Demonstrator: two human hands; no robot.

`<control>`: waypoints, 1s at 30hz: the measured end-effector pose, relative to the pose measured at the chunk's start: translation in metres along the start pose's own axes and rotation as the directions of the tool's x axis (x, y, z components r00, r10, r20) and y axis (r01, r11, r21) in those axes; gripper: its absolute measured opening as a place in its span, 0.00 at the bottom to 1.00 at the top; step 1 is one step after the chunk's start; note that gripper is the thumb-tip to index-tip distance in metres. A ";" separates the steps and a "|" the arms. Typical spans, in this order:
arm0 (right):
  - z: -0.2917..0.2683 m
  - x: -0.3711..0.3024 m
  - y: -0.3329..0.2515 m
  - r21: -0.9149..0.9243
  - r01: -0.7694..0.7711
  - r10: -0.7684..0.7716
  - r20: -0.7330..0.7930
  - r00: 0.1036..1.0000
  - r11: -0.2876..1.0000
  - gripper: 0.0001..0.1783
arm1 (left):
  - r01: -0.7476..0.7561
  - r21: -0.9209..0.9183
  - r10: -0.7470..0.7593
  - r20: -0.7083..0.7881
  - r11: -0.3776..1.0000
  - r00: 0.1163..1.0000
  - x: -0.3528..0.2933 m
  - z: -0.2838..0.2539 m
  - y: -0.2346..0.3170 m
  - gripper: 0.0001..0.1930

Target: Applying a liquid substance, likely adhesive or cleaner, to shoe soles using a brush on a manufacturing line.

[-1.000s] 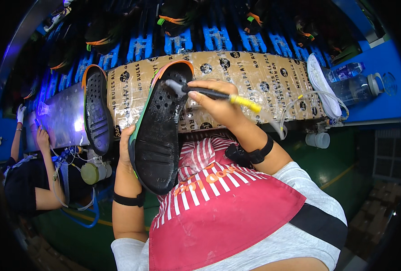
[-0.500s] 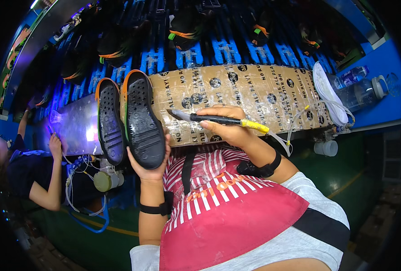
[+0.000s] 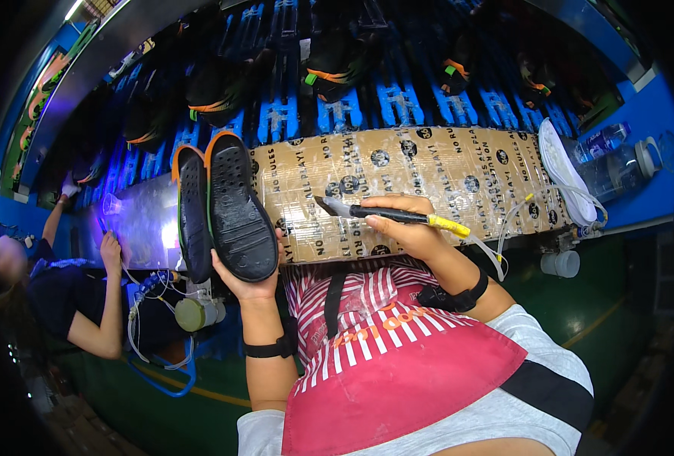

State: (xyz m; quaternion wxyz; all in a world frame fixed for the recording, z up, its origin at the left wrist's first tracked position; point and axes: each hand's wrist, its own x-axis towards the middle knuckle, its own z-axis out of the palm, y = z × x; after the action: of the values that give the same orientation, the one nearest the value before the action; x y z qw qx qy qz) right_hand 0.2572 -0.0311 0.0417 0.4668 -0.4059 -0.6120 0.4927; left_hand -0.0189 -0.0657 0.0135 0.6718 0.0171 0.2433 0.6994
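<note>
My left hand [image 3: 246, 284] is closed around the heel end of a black shoe sole [image 3: 238, 216] with an orange toe edge, its wet-looking, hole-dotted face up. A second black sole [image 3: 192, 220] stands tilted against its left side; I cannot tell whether my left fingers hold it too. To the right, my right hand [image 3: 409, 223] is closed on the black handle of a glue brush [image 3: 386, 213]. The brush's bristles point left, apart from the sole. Yellow tape wraps the handle's rear end, where a clear tube [image 3: 498, 235] joins.
Printed cardboard [image 3: 436, 182] covers the bench under the brush. Ahead, black shoe uppers [image 3: 337, 72] sit along a blue rack [image 3: 398, 102]. At right are a white tray [image 3: 566, 171] and clear bottles [image 3: 614, 169]. A co-worker's arm [image 3: 98, 308] is at left, near a lidded pot [image 3: 194, 313].
The whole view has shifted, so the scene sits further right and lower. My right hand has drawn the brush rightward, away from the sole. The left sole now tilts more steeply.
</note>
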 end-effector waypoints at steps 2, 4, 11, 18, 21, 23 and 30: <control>-0.002 -0.001 0.002 0.051 -0.056 0.056 0.003 0.998 0.997 0.14 | -0.041 0.030 0.040 0.011 0.999 0.999 0.004 0.003 0.009 0.37; -0.002 -0.002 0.006 0.029 -0.017 0.017 0.000 1.000 0.999 0.14 | -0.052 0.018 0.049 0.122 0.998 0.991 0.005 0.002 0.024 0.36; 0.007 0.004 0.017 0.086 -0.012 0.012 0.003 1.000 0.996 0.14 | -0.001 -0.001 0.001 0.145 1.000 0.989 0.020 -0.022 0.038 0.31; -0.002 0.006 0.017 0.105 -0.088 0.094 -0.059 0.994 0.991 0.14 | -0.023 0.052 0.022 0.035 0.998 0.999 0.033 -0.017 0.060 0.31; -0.009 0.016 0.019 0.111 -0.130 0.148 -0.172 0.974 0.985 0.15 | -0.071 0.134 0.076 -0.033 0.988 0.997 0.040 -0.011 0.063 0.30; -0.016 0.023 0.021 0.156 -0.094 0.129 -0.235 0.963 0.983 0.15 | -0.137 0.097 0.144 -0.074 0.986 0.987 0.044 -0.005 0.064 0.28; -0.037 0.027 0.027 0.166 -0.064 0.123 -0.371 0.921 0.984 0.14 | -0.268 0.364 0.428 -0.484 0.892 0.764 -0.004 0.013 0.052 0.30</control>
State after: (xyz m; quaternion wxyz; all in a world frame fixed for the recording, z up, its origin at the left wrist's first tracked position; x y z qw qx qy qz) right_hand 0.2881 0.0086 0.0224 0.5815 -0.4859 -0.4510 0.4715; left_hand -0.0624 -0.0645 0.0454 0.4205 -0.0475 0.5130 0.7469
